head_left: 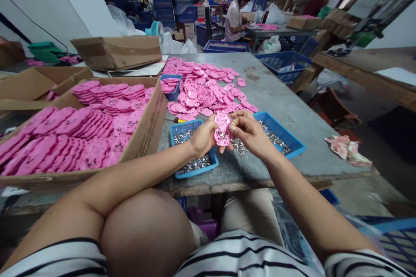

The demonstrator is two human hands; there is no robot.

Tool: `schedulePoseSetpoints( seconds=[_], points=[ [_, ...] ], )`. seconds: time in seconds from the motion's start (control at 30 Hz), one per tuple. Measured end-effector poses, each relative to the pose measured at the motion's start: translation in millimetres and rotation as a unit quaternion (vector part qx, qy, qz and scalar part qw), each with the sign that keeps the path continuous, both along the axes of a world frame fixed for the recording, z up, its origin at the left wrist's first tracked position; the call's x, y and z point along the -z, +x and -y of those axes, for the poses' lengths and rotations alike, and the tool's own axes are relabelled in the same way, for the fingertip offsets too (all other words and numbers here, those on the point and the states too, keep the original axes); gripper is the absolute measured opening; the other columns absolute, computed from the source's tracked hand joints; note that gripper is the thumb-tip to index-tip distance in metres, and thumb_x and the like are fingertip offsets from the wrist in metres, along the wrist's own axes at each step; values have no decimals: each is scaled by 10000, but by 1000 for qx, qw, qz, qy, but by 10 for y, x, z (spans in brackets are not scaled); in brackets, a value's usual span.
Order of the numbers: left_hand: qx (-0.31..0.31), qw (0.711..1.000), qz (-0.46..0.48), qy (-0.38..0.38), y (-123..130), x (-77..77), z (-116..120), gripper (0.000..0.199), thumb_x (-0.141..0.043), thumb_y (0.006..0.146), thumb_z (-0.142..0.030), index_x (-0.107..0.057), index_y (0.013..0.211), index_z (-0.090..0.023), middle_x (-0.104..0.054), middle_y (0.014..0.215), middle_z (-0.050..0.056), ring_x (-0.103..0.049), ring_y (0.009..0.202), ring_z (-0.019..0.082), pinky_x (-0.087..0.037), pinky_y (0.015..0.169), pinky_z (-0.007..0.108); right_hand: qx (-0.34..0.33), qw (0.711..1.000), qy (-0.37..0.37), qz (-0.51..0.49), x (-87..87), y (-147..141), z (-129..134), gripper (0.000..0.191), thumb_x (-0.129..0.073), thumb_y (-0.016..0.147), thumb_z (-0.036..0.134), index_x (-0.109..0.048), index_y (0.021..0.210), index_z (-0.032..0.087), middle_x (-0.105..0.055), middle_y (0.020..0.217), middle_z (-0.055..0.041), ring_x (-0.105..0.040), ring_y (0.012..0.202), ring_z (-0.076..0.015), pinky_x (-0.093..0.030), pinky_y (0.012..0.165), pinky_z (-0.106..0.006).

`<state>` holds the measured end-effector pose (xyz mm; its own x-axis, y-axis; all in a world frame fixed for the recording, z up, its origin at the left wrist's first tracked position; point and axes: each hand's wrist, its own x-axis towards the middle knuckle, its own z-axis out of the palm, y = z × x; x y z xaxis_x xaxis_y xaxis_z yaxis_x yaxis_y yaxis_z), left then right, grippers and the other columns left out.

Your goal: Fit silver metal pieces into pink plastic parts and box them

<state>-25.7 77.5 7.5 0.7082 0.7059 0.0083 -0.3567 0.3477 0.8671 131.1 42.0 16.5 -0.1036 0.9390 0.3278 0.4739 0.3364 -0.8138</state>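
A pink plastic panel (222, 126) with small metal pieces on its face is held up over the table's front part. My left hand (205, 137) grips it along its left edge, thumb on the face. At its right edge is my right hand (248, 132), thumb and forefinger pinched together against the panel; whatever sits between those fingertips is too small to make out. Below my left wrist stands a blue tray (212, 165) of small metal parts. Another blue tray (297, 149) with such parts is beside my right hand, and loose metal parts (239, 147) lie between them.
A cardboard box (152, 123) packed with pink panels stands at the left. Behind my hands spreads a heap of pink panels (208, 91), beside a small blue basket (175, 92). A cloth (347, 149) lies at the right corner. A person (235, 19) sits farther back.
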Motion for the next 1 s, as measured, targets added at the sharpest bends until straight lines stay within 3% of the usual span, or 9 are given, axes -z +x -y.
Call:
schedulePoseSetpoints(
  seconds=[0.43, 0.67, 1.0],
  points=[
    [19, 1000, -23, 2, -6, -2, 11, 477, -440, 748, -232, -320, 1209, -200, -613, 889, 48, -628, 487, 162, -438, 323, 235, -32, 998, 4, 60, -4, 37, -21, 137, -552, 823, 225, -559, 690, 197, -525, 1019, -71, -506, 964, -199, -457, 862, -379],
    [29, 998, -42, 27, -9, -7, 8, 519, -436, 738, -244, -292, 1234, -203, -621, 918, 66, -655, 541, 173, -441, 335, 223, -40, 998, -20, 36, 6, 33, -20, 133, -552, 820, 229, -561, 692, 196, -509, 1026, -73, -512, 951, -199, -487, 797, -364],
    [-7, 996, -73, 43, 15, 4, 40, 490, -452, 666, -189, -332, 1142, -191, -613, 901, 44, -624, 489, 143, -466, 355, 242, 16, 997, 22, 68, 31, -17, 13, 134, -583, 786, 186, -570, 653, 197, -554, 1003, -64, -536, 951, -196, -455, 860, -364]
  ],
)
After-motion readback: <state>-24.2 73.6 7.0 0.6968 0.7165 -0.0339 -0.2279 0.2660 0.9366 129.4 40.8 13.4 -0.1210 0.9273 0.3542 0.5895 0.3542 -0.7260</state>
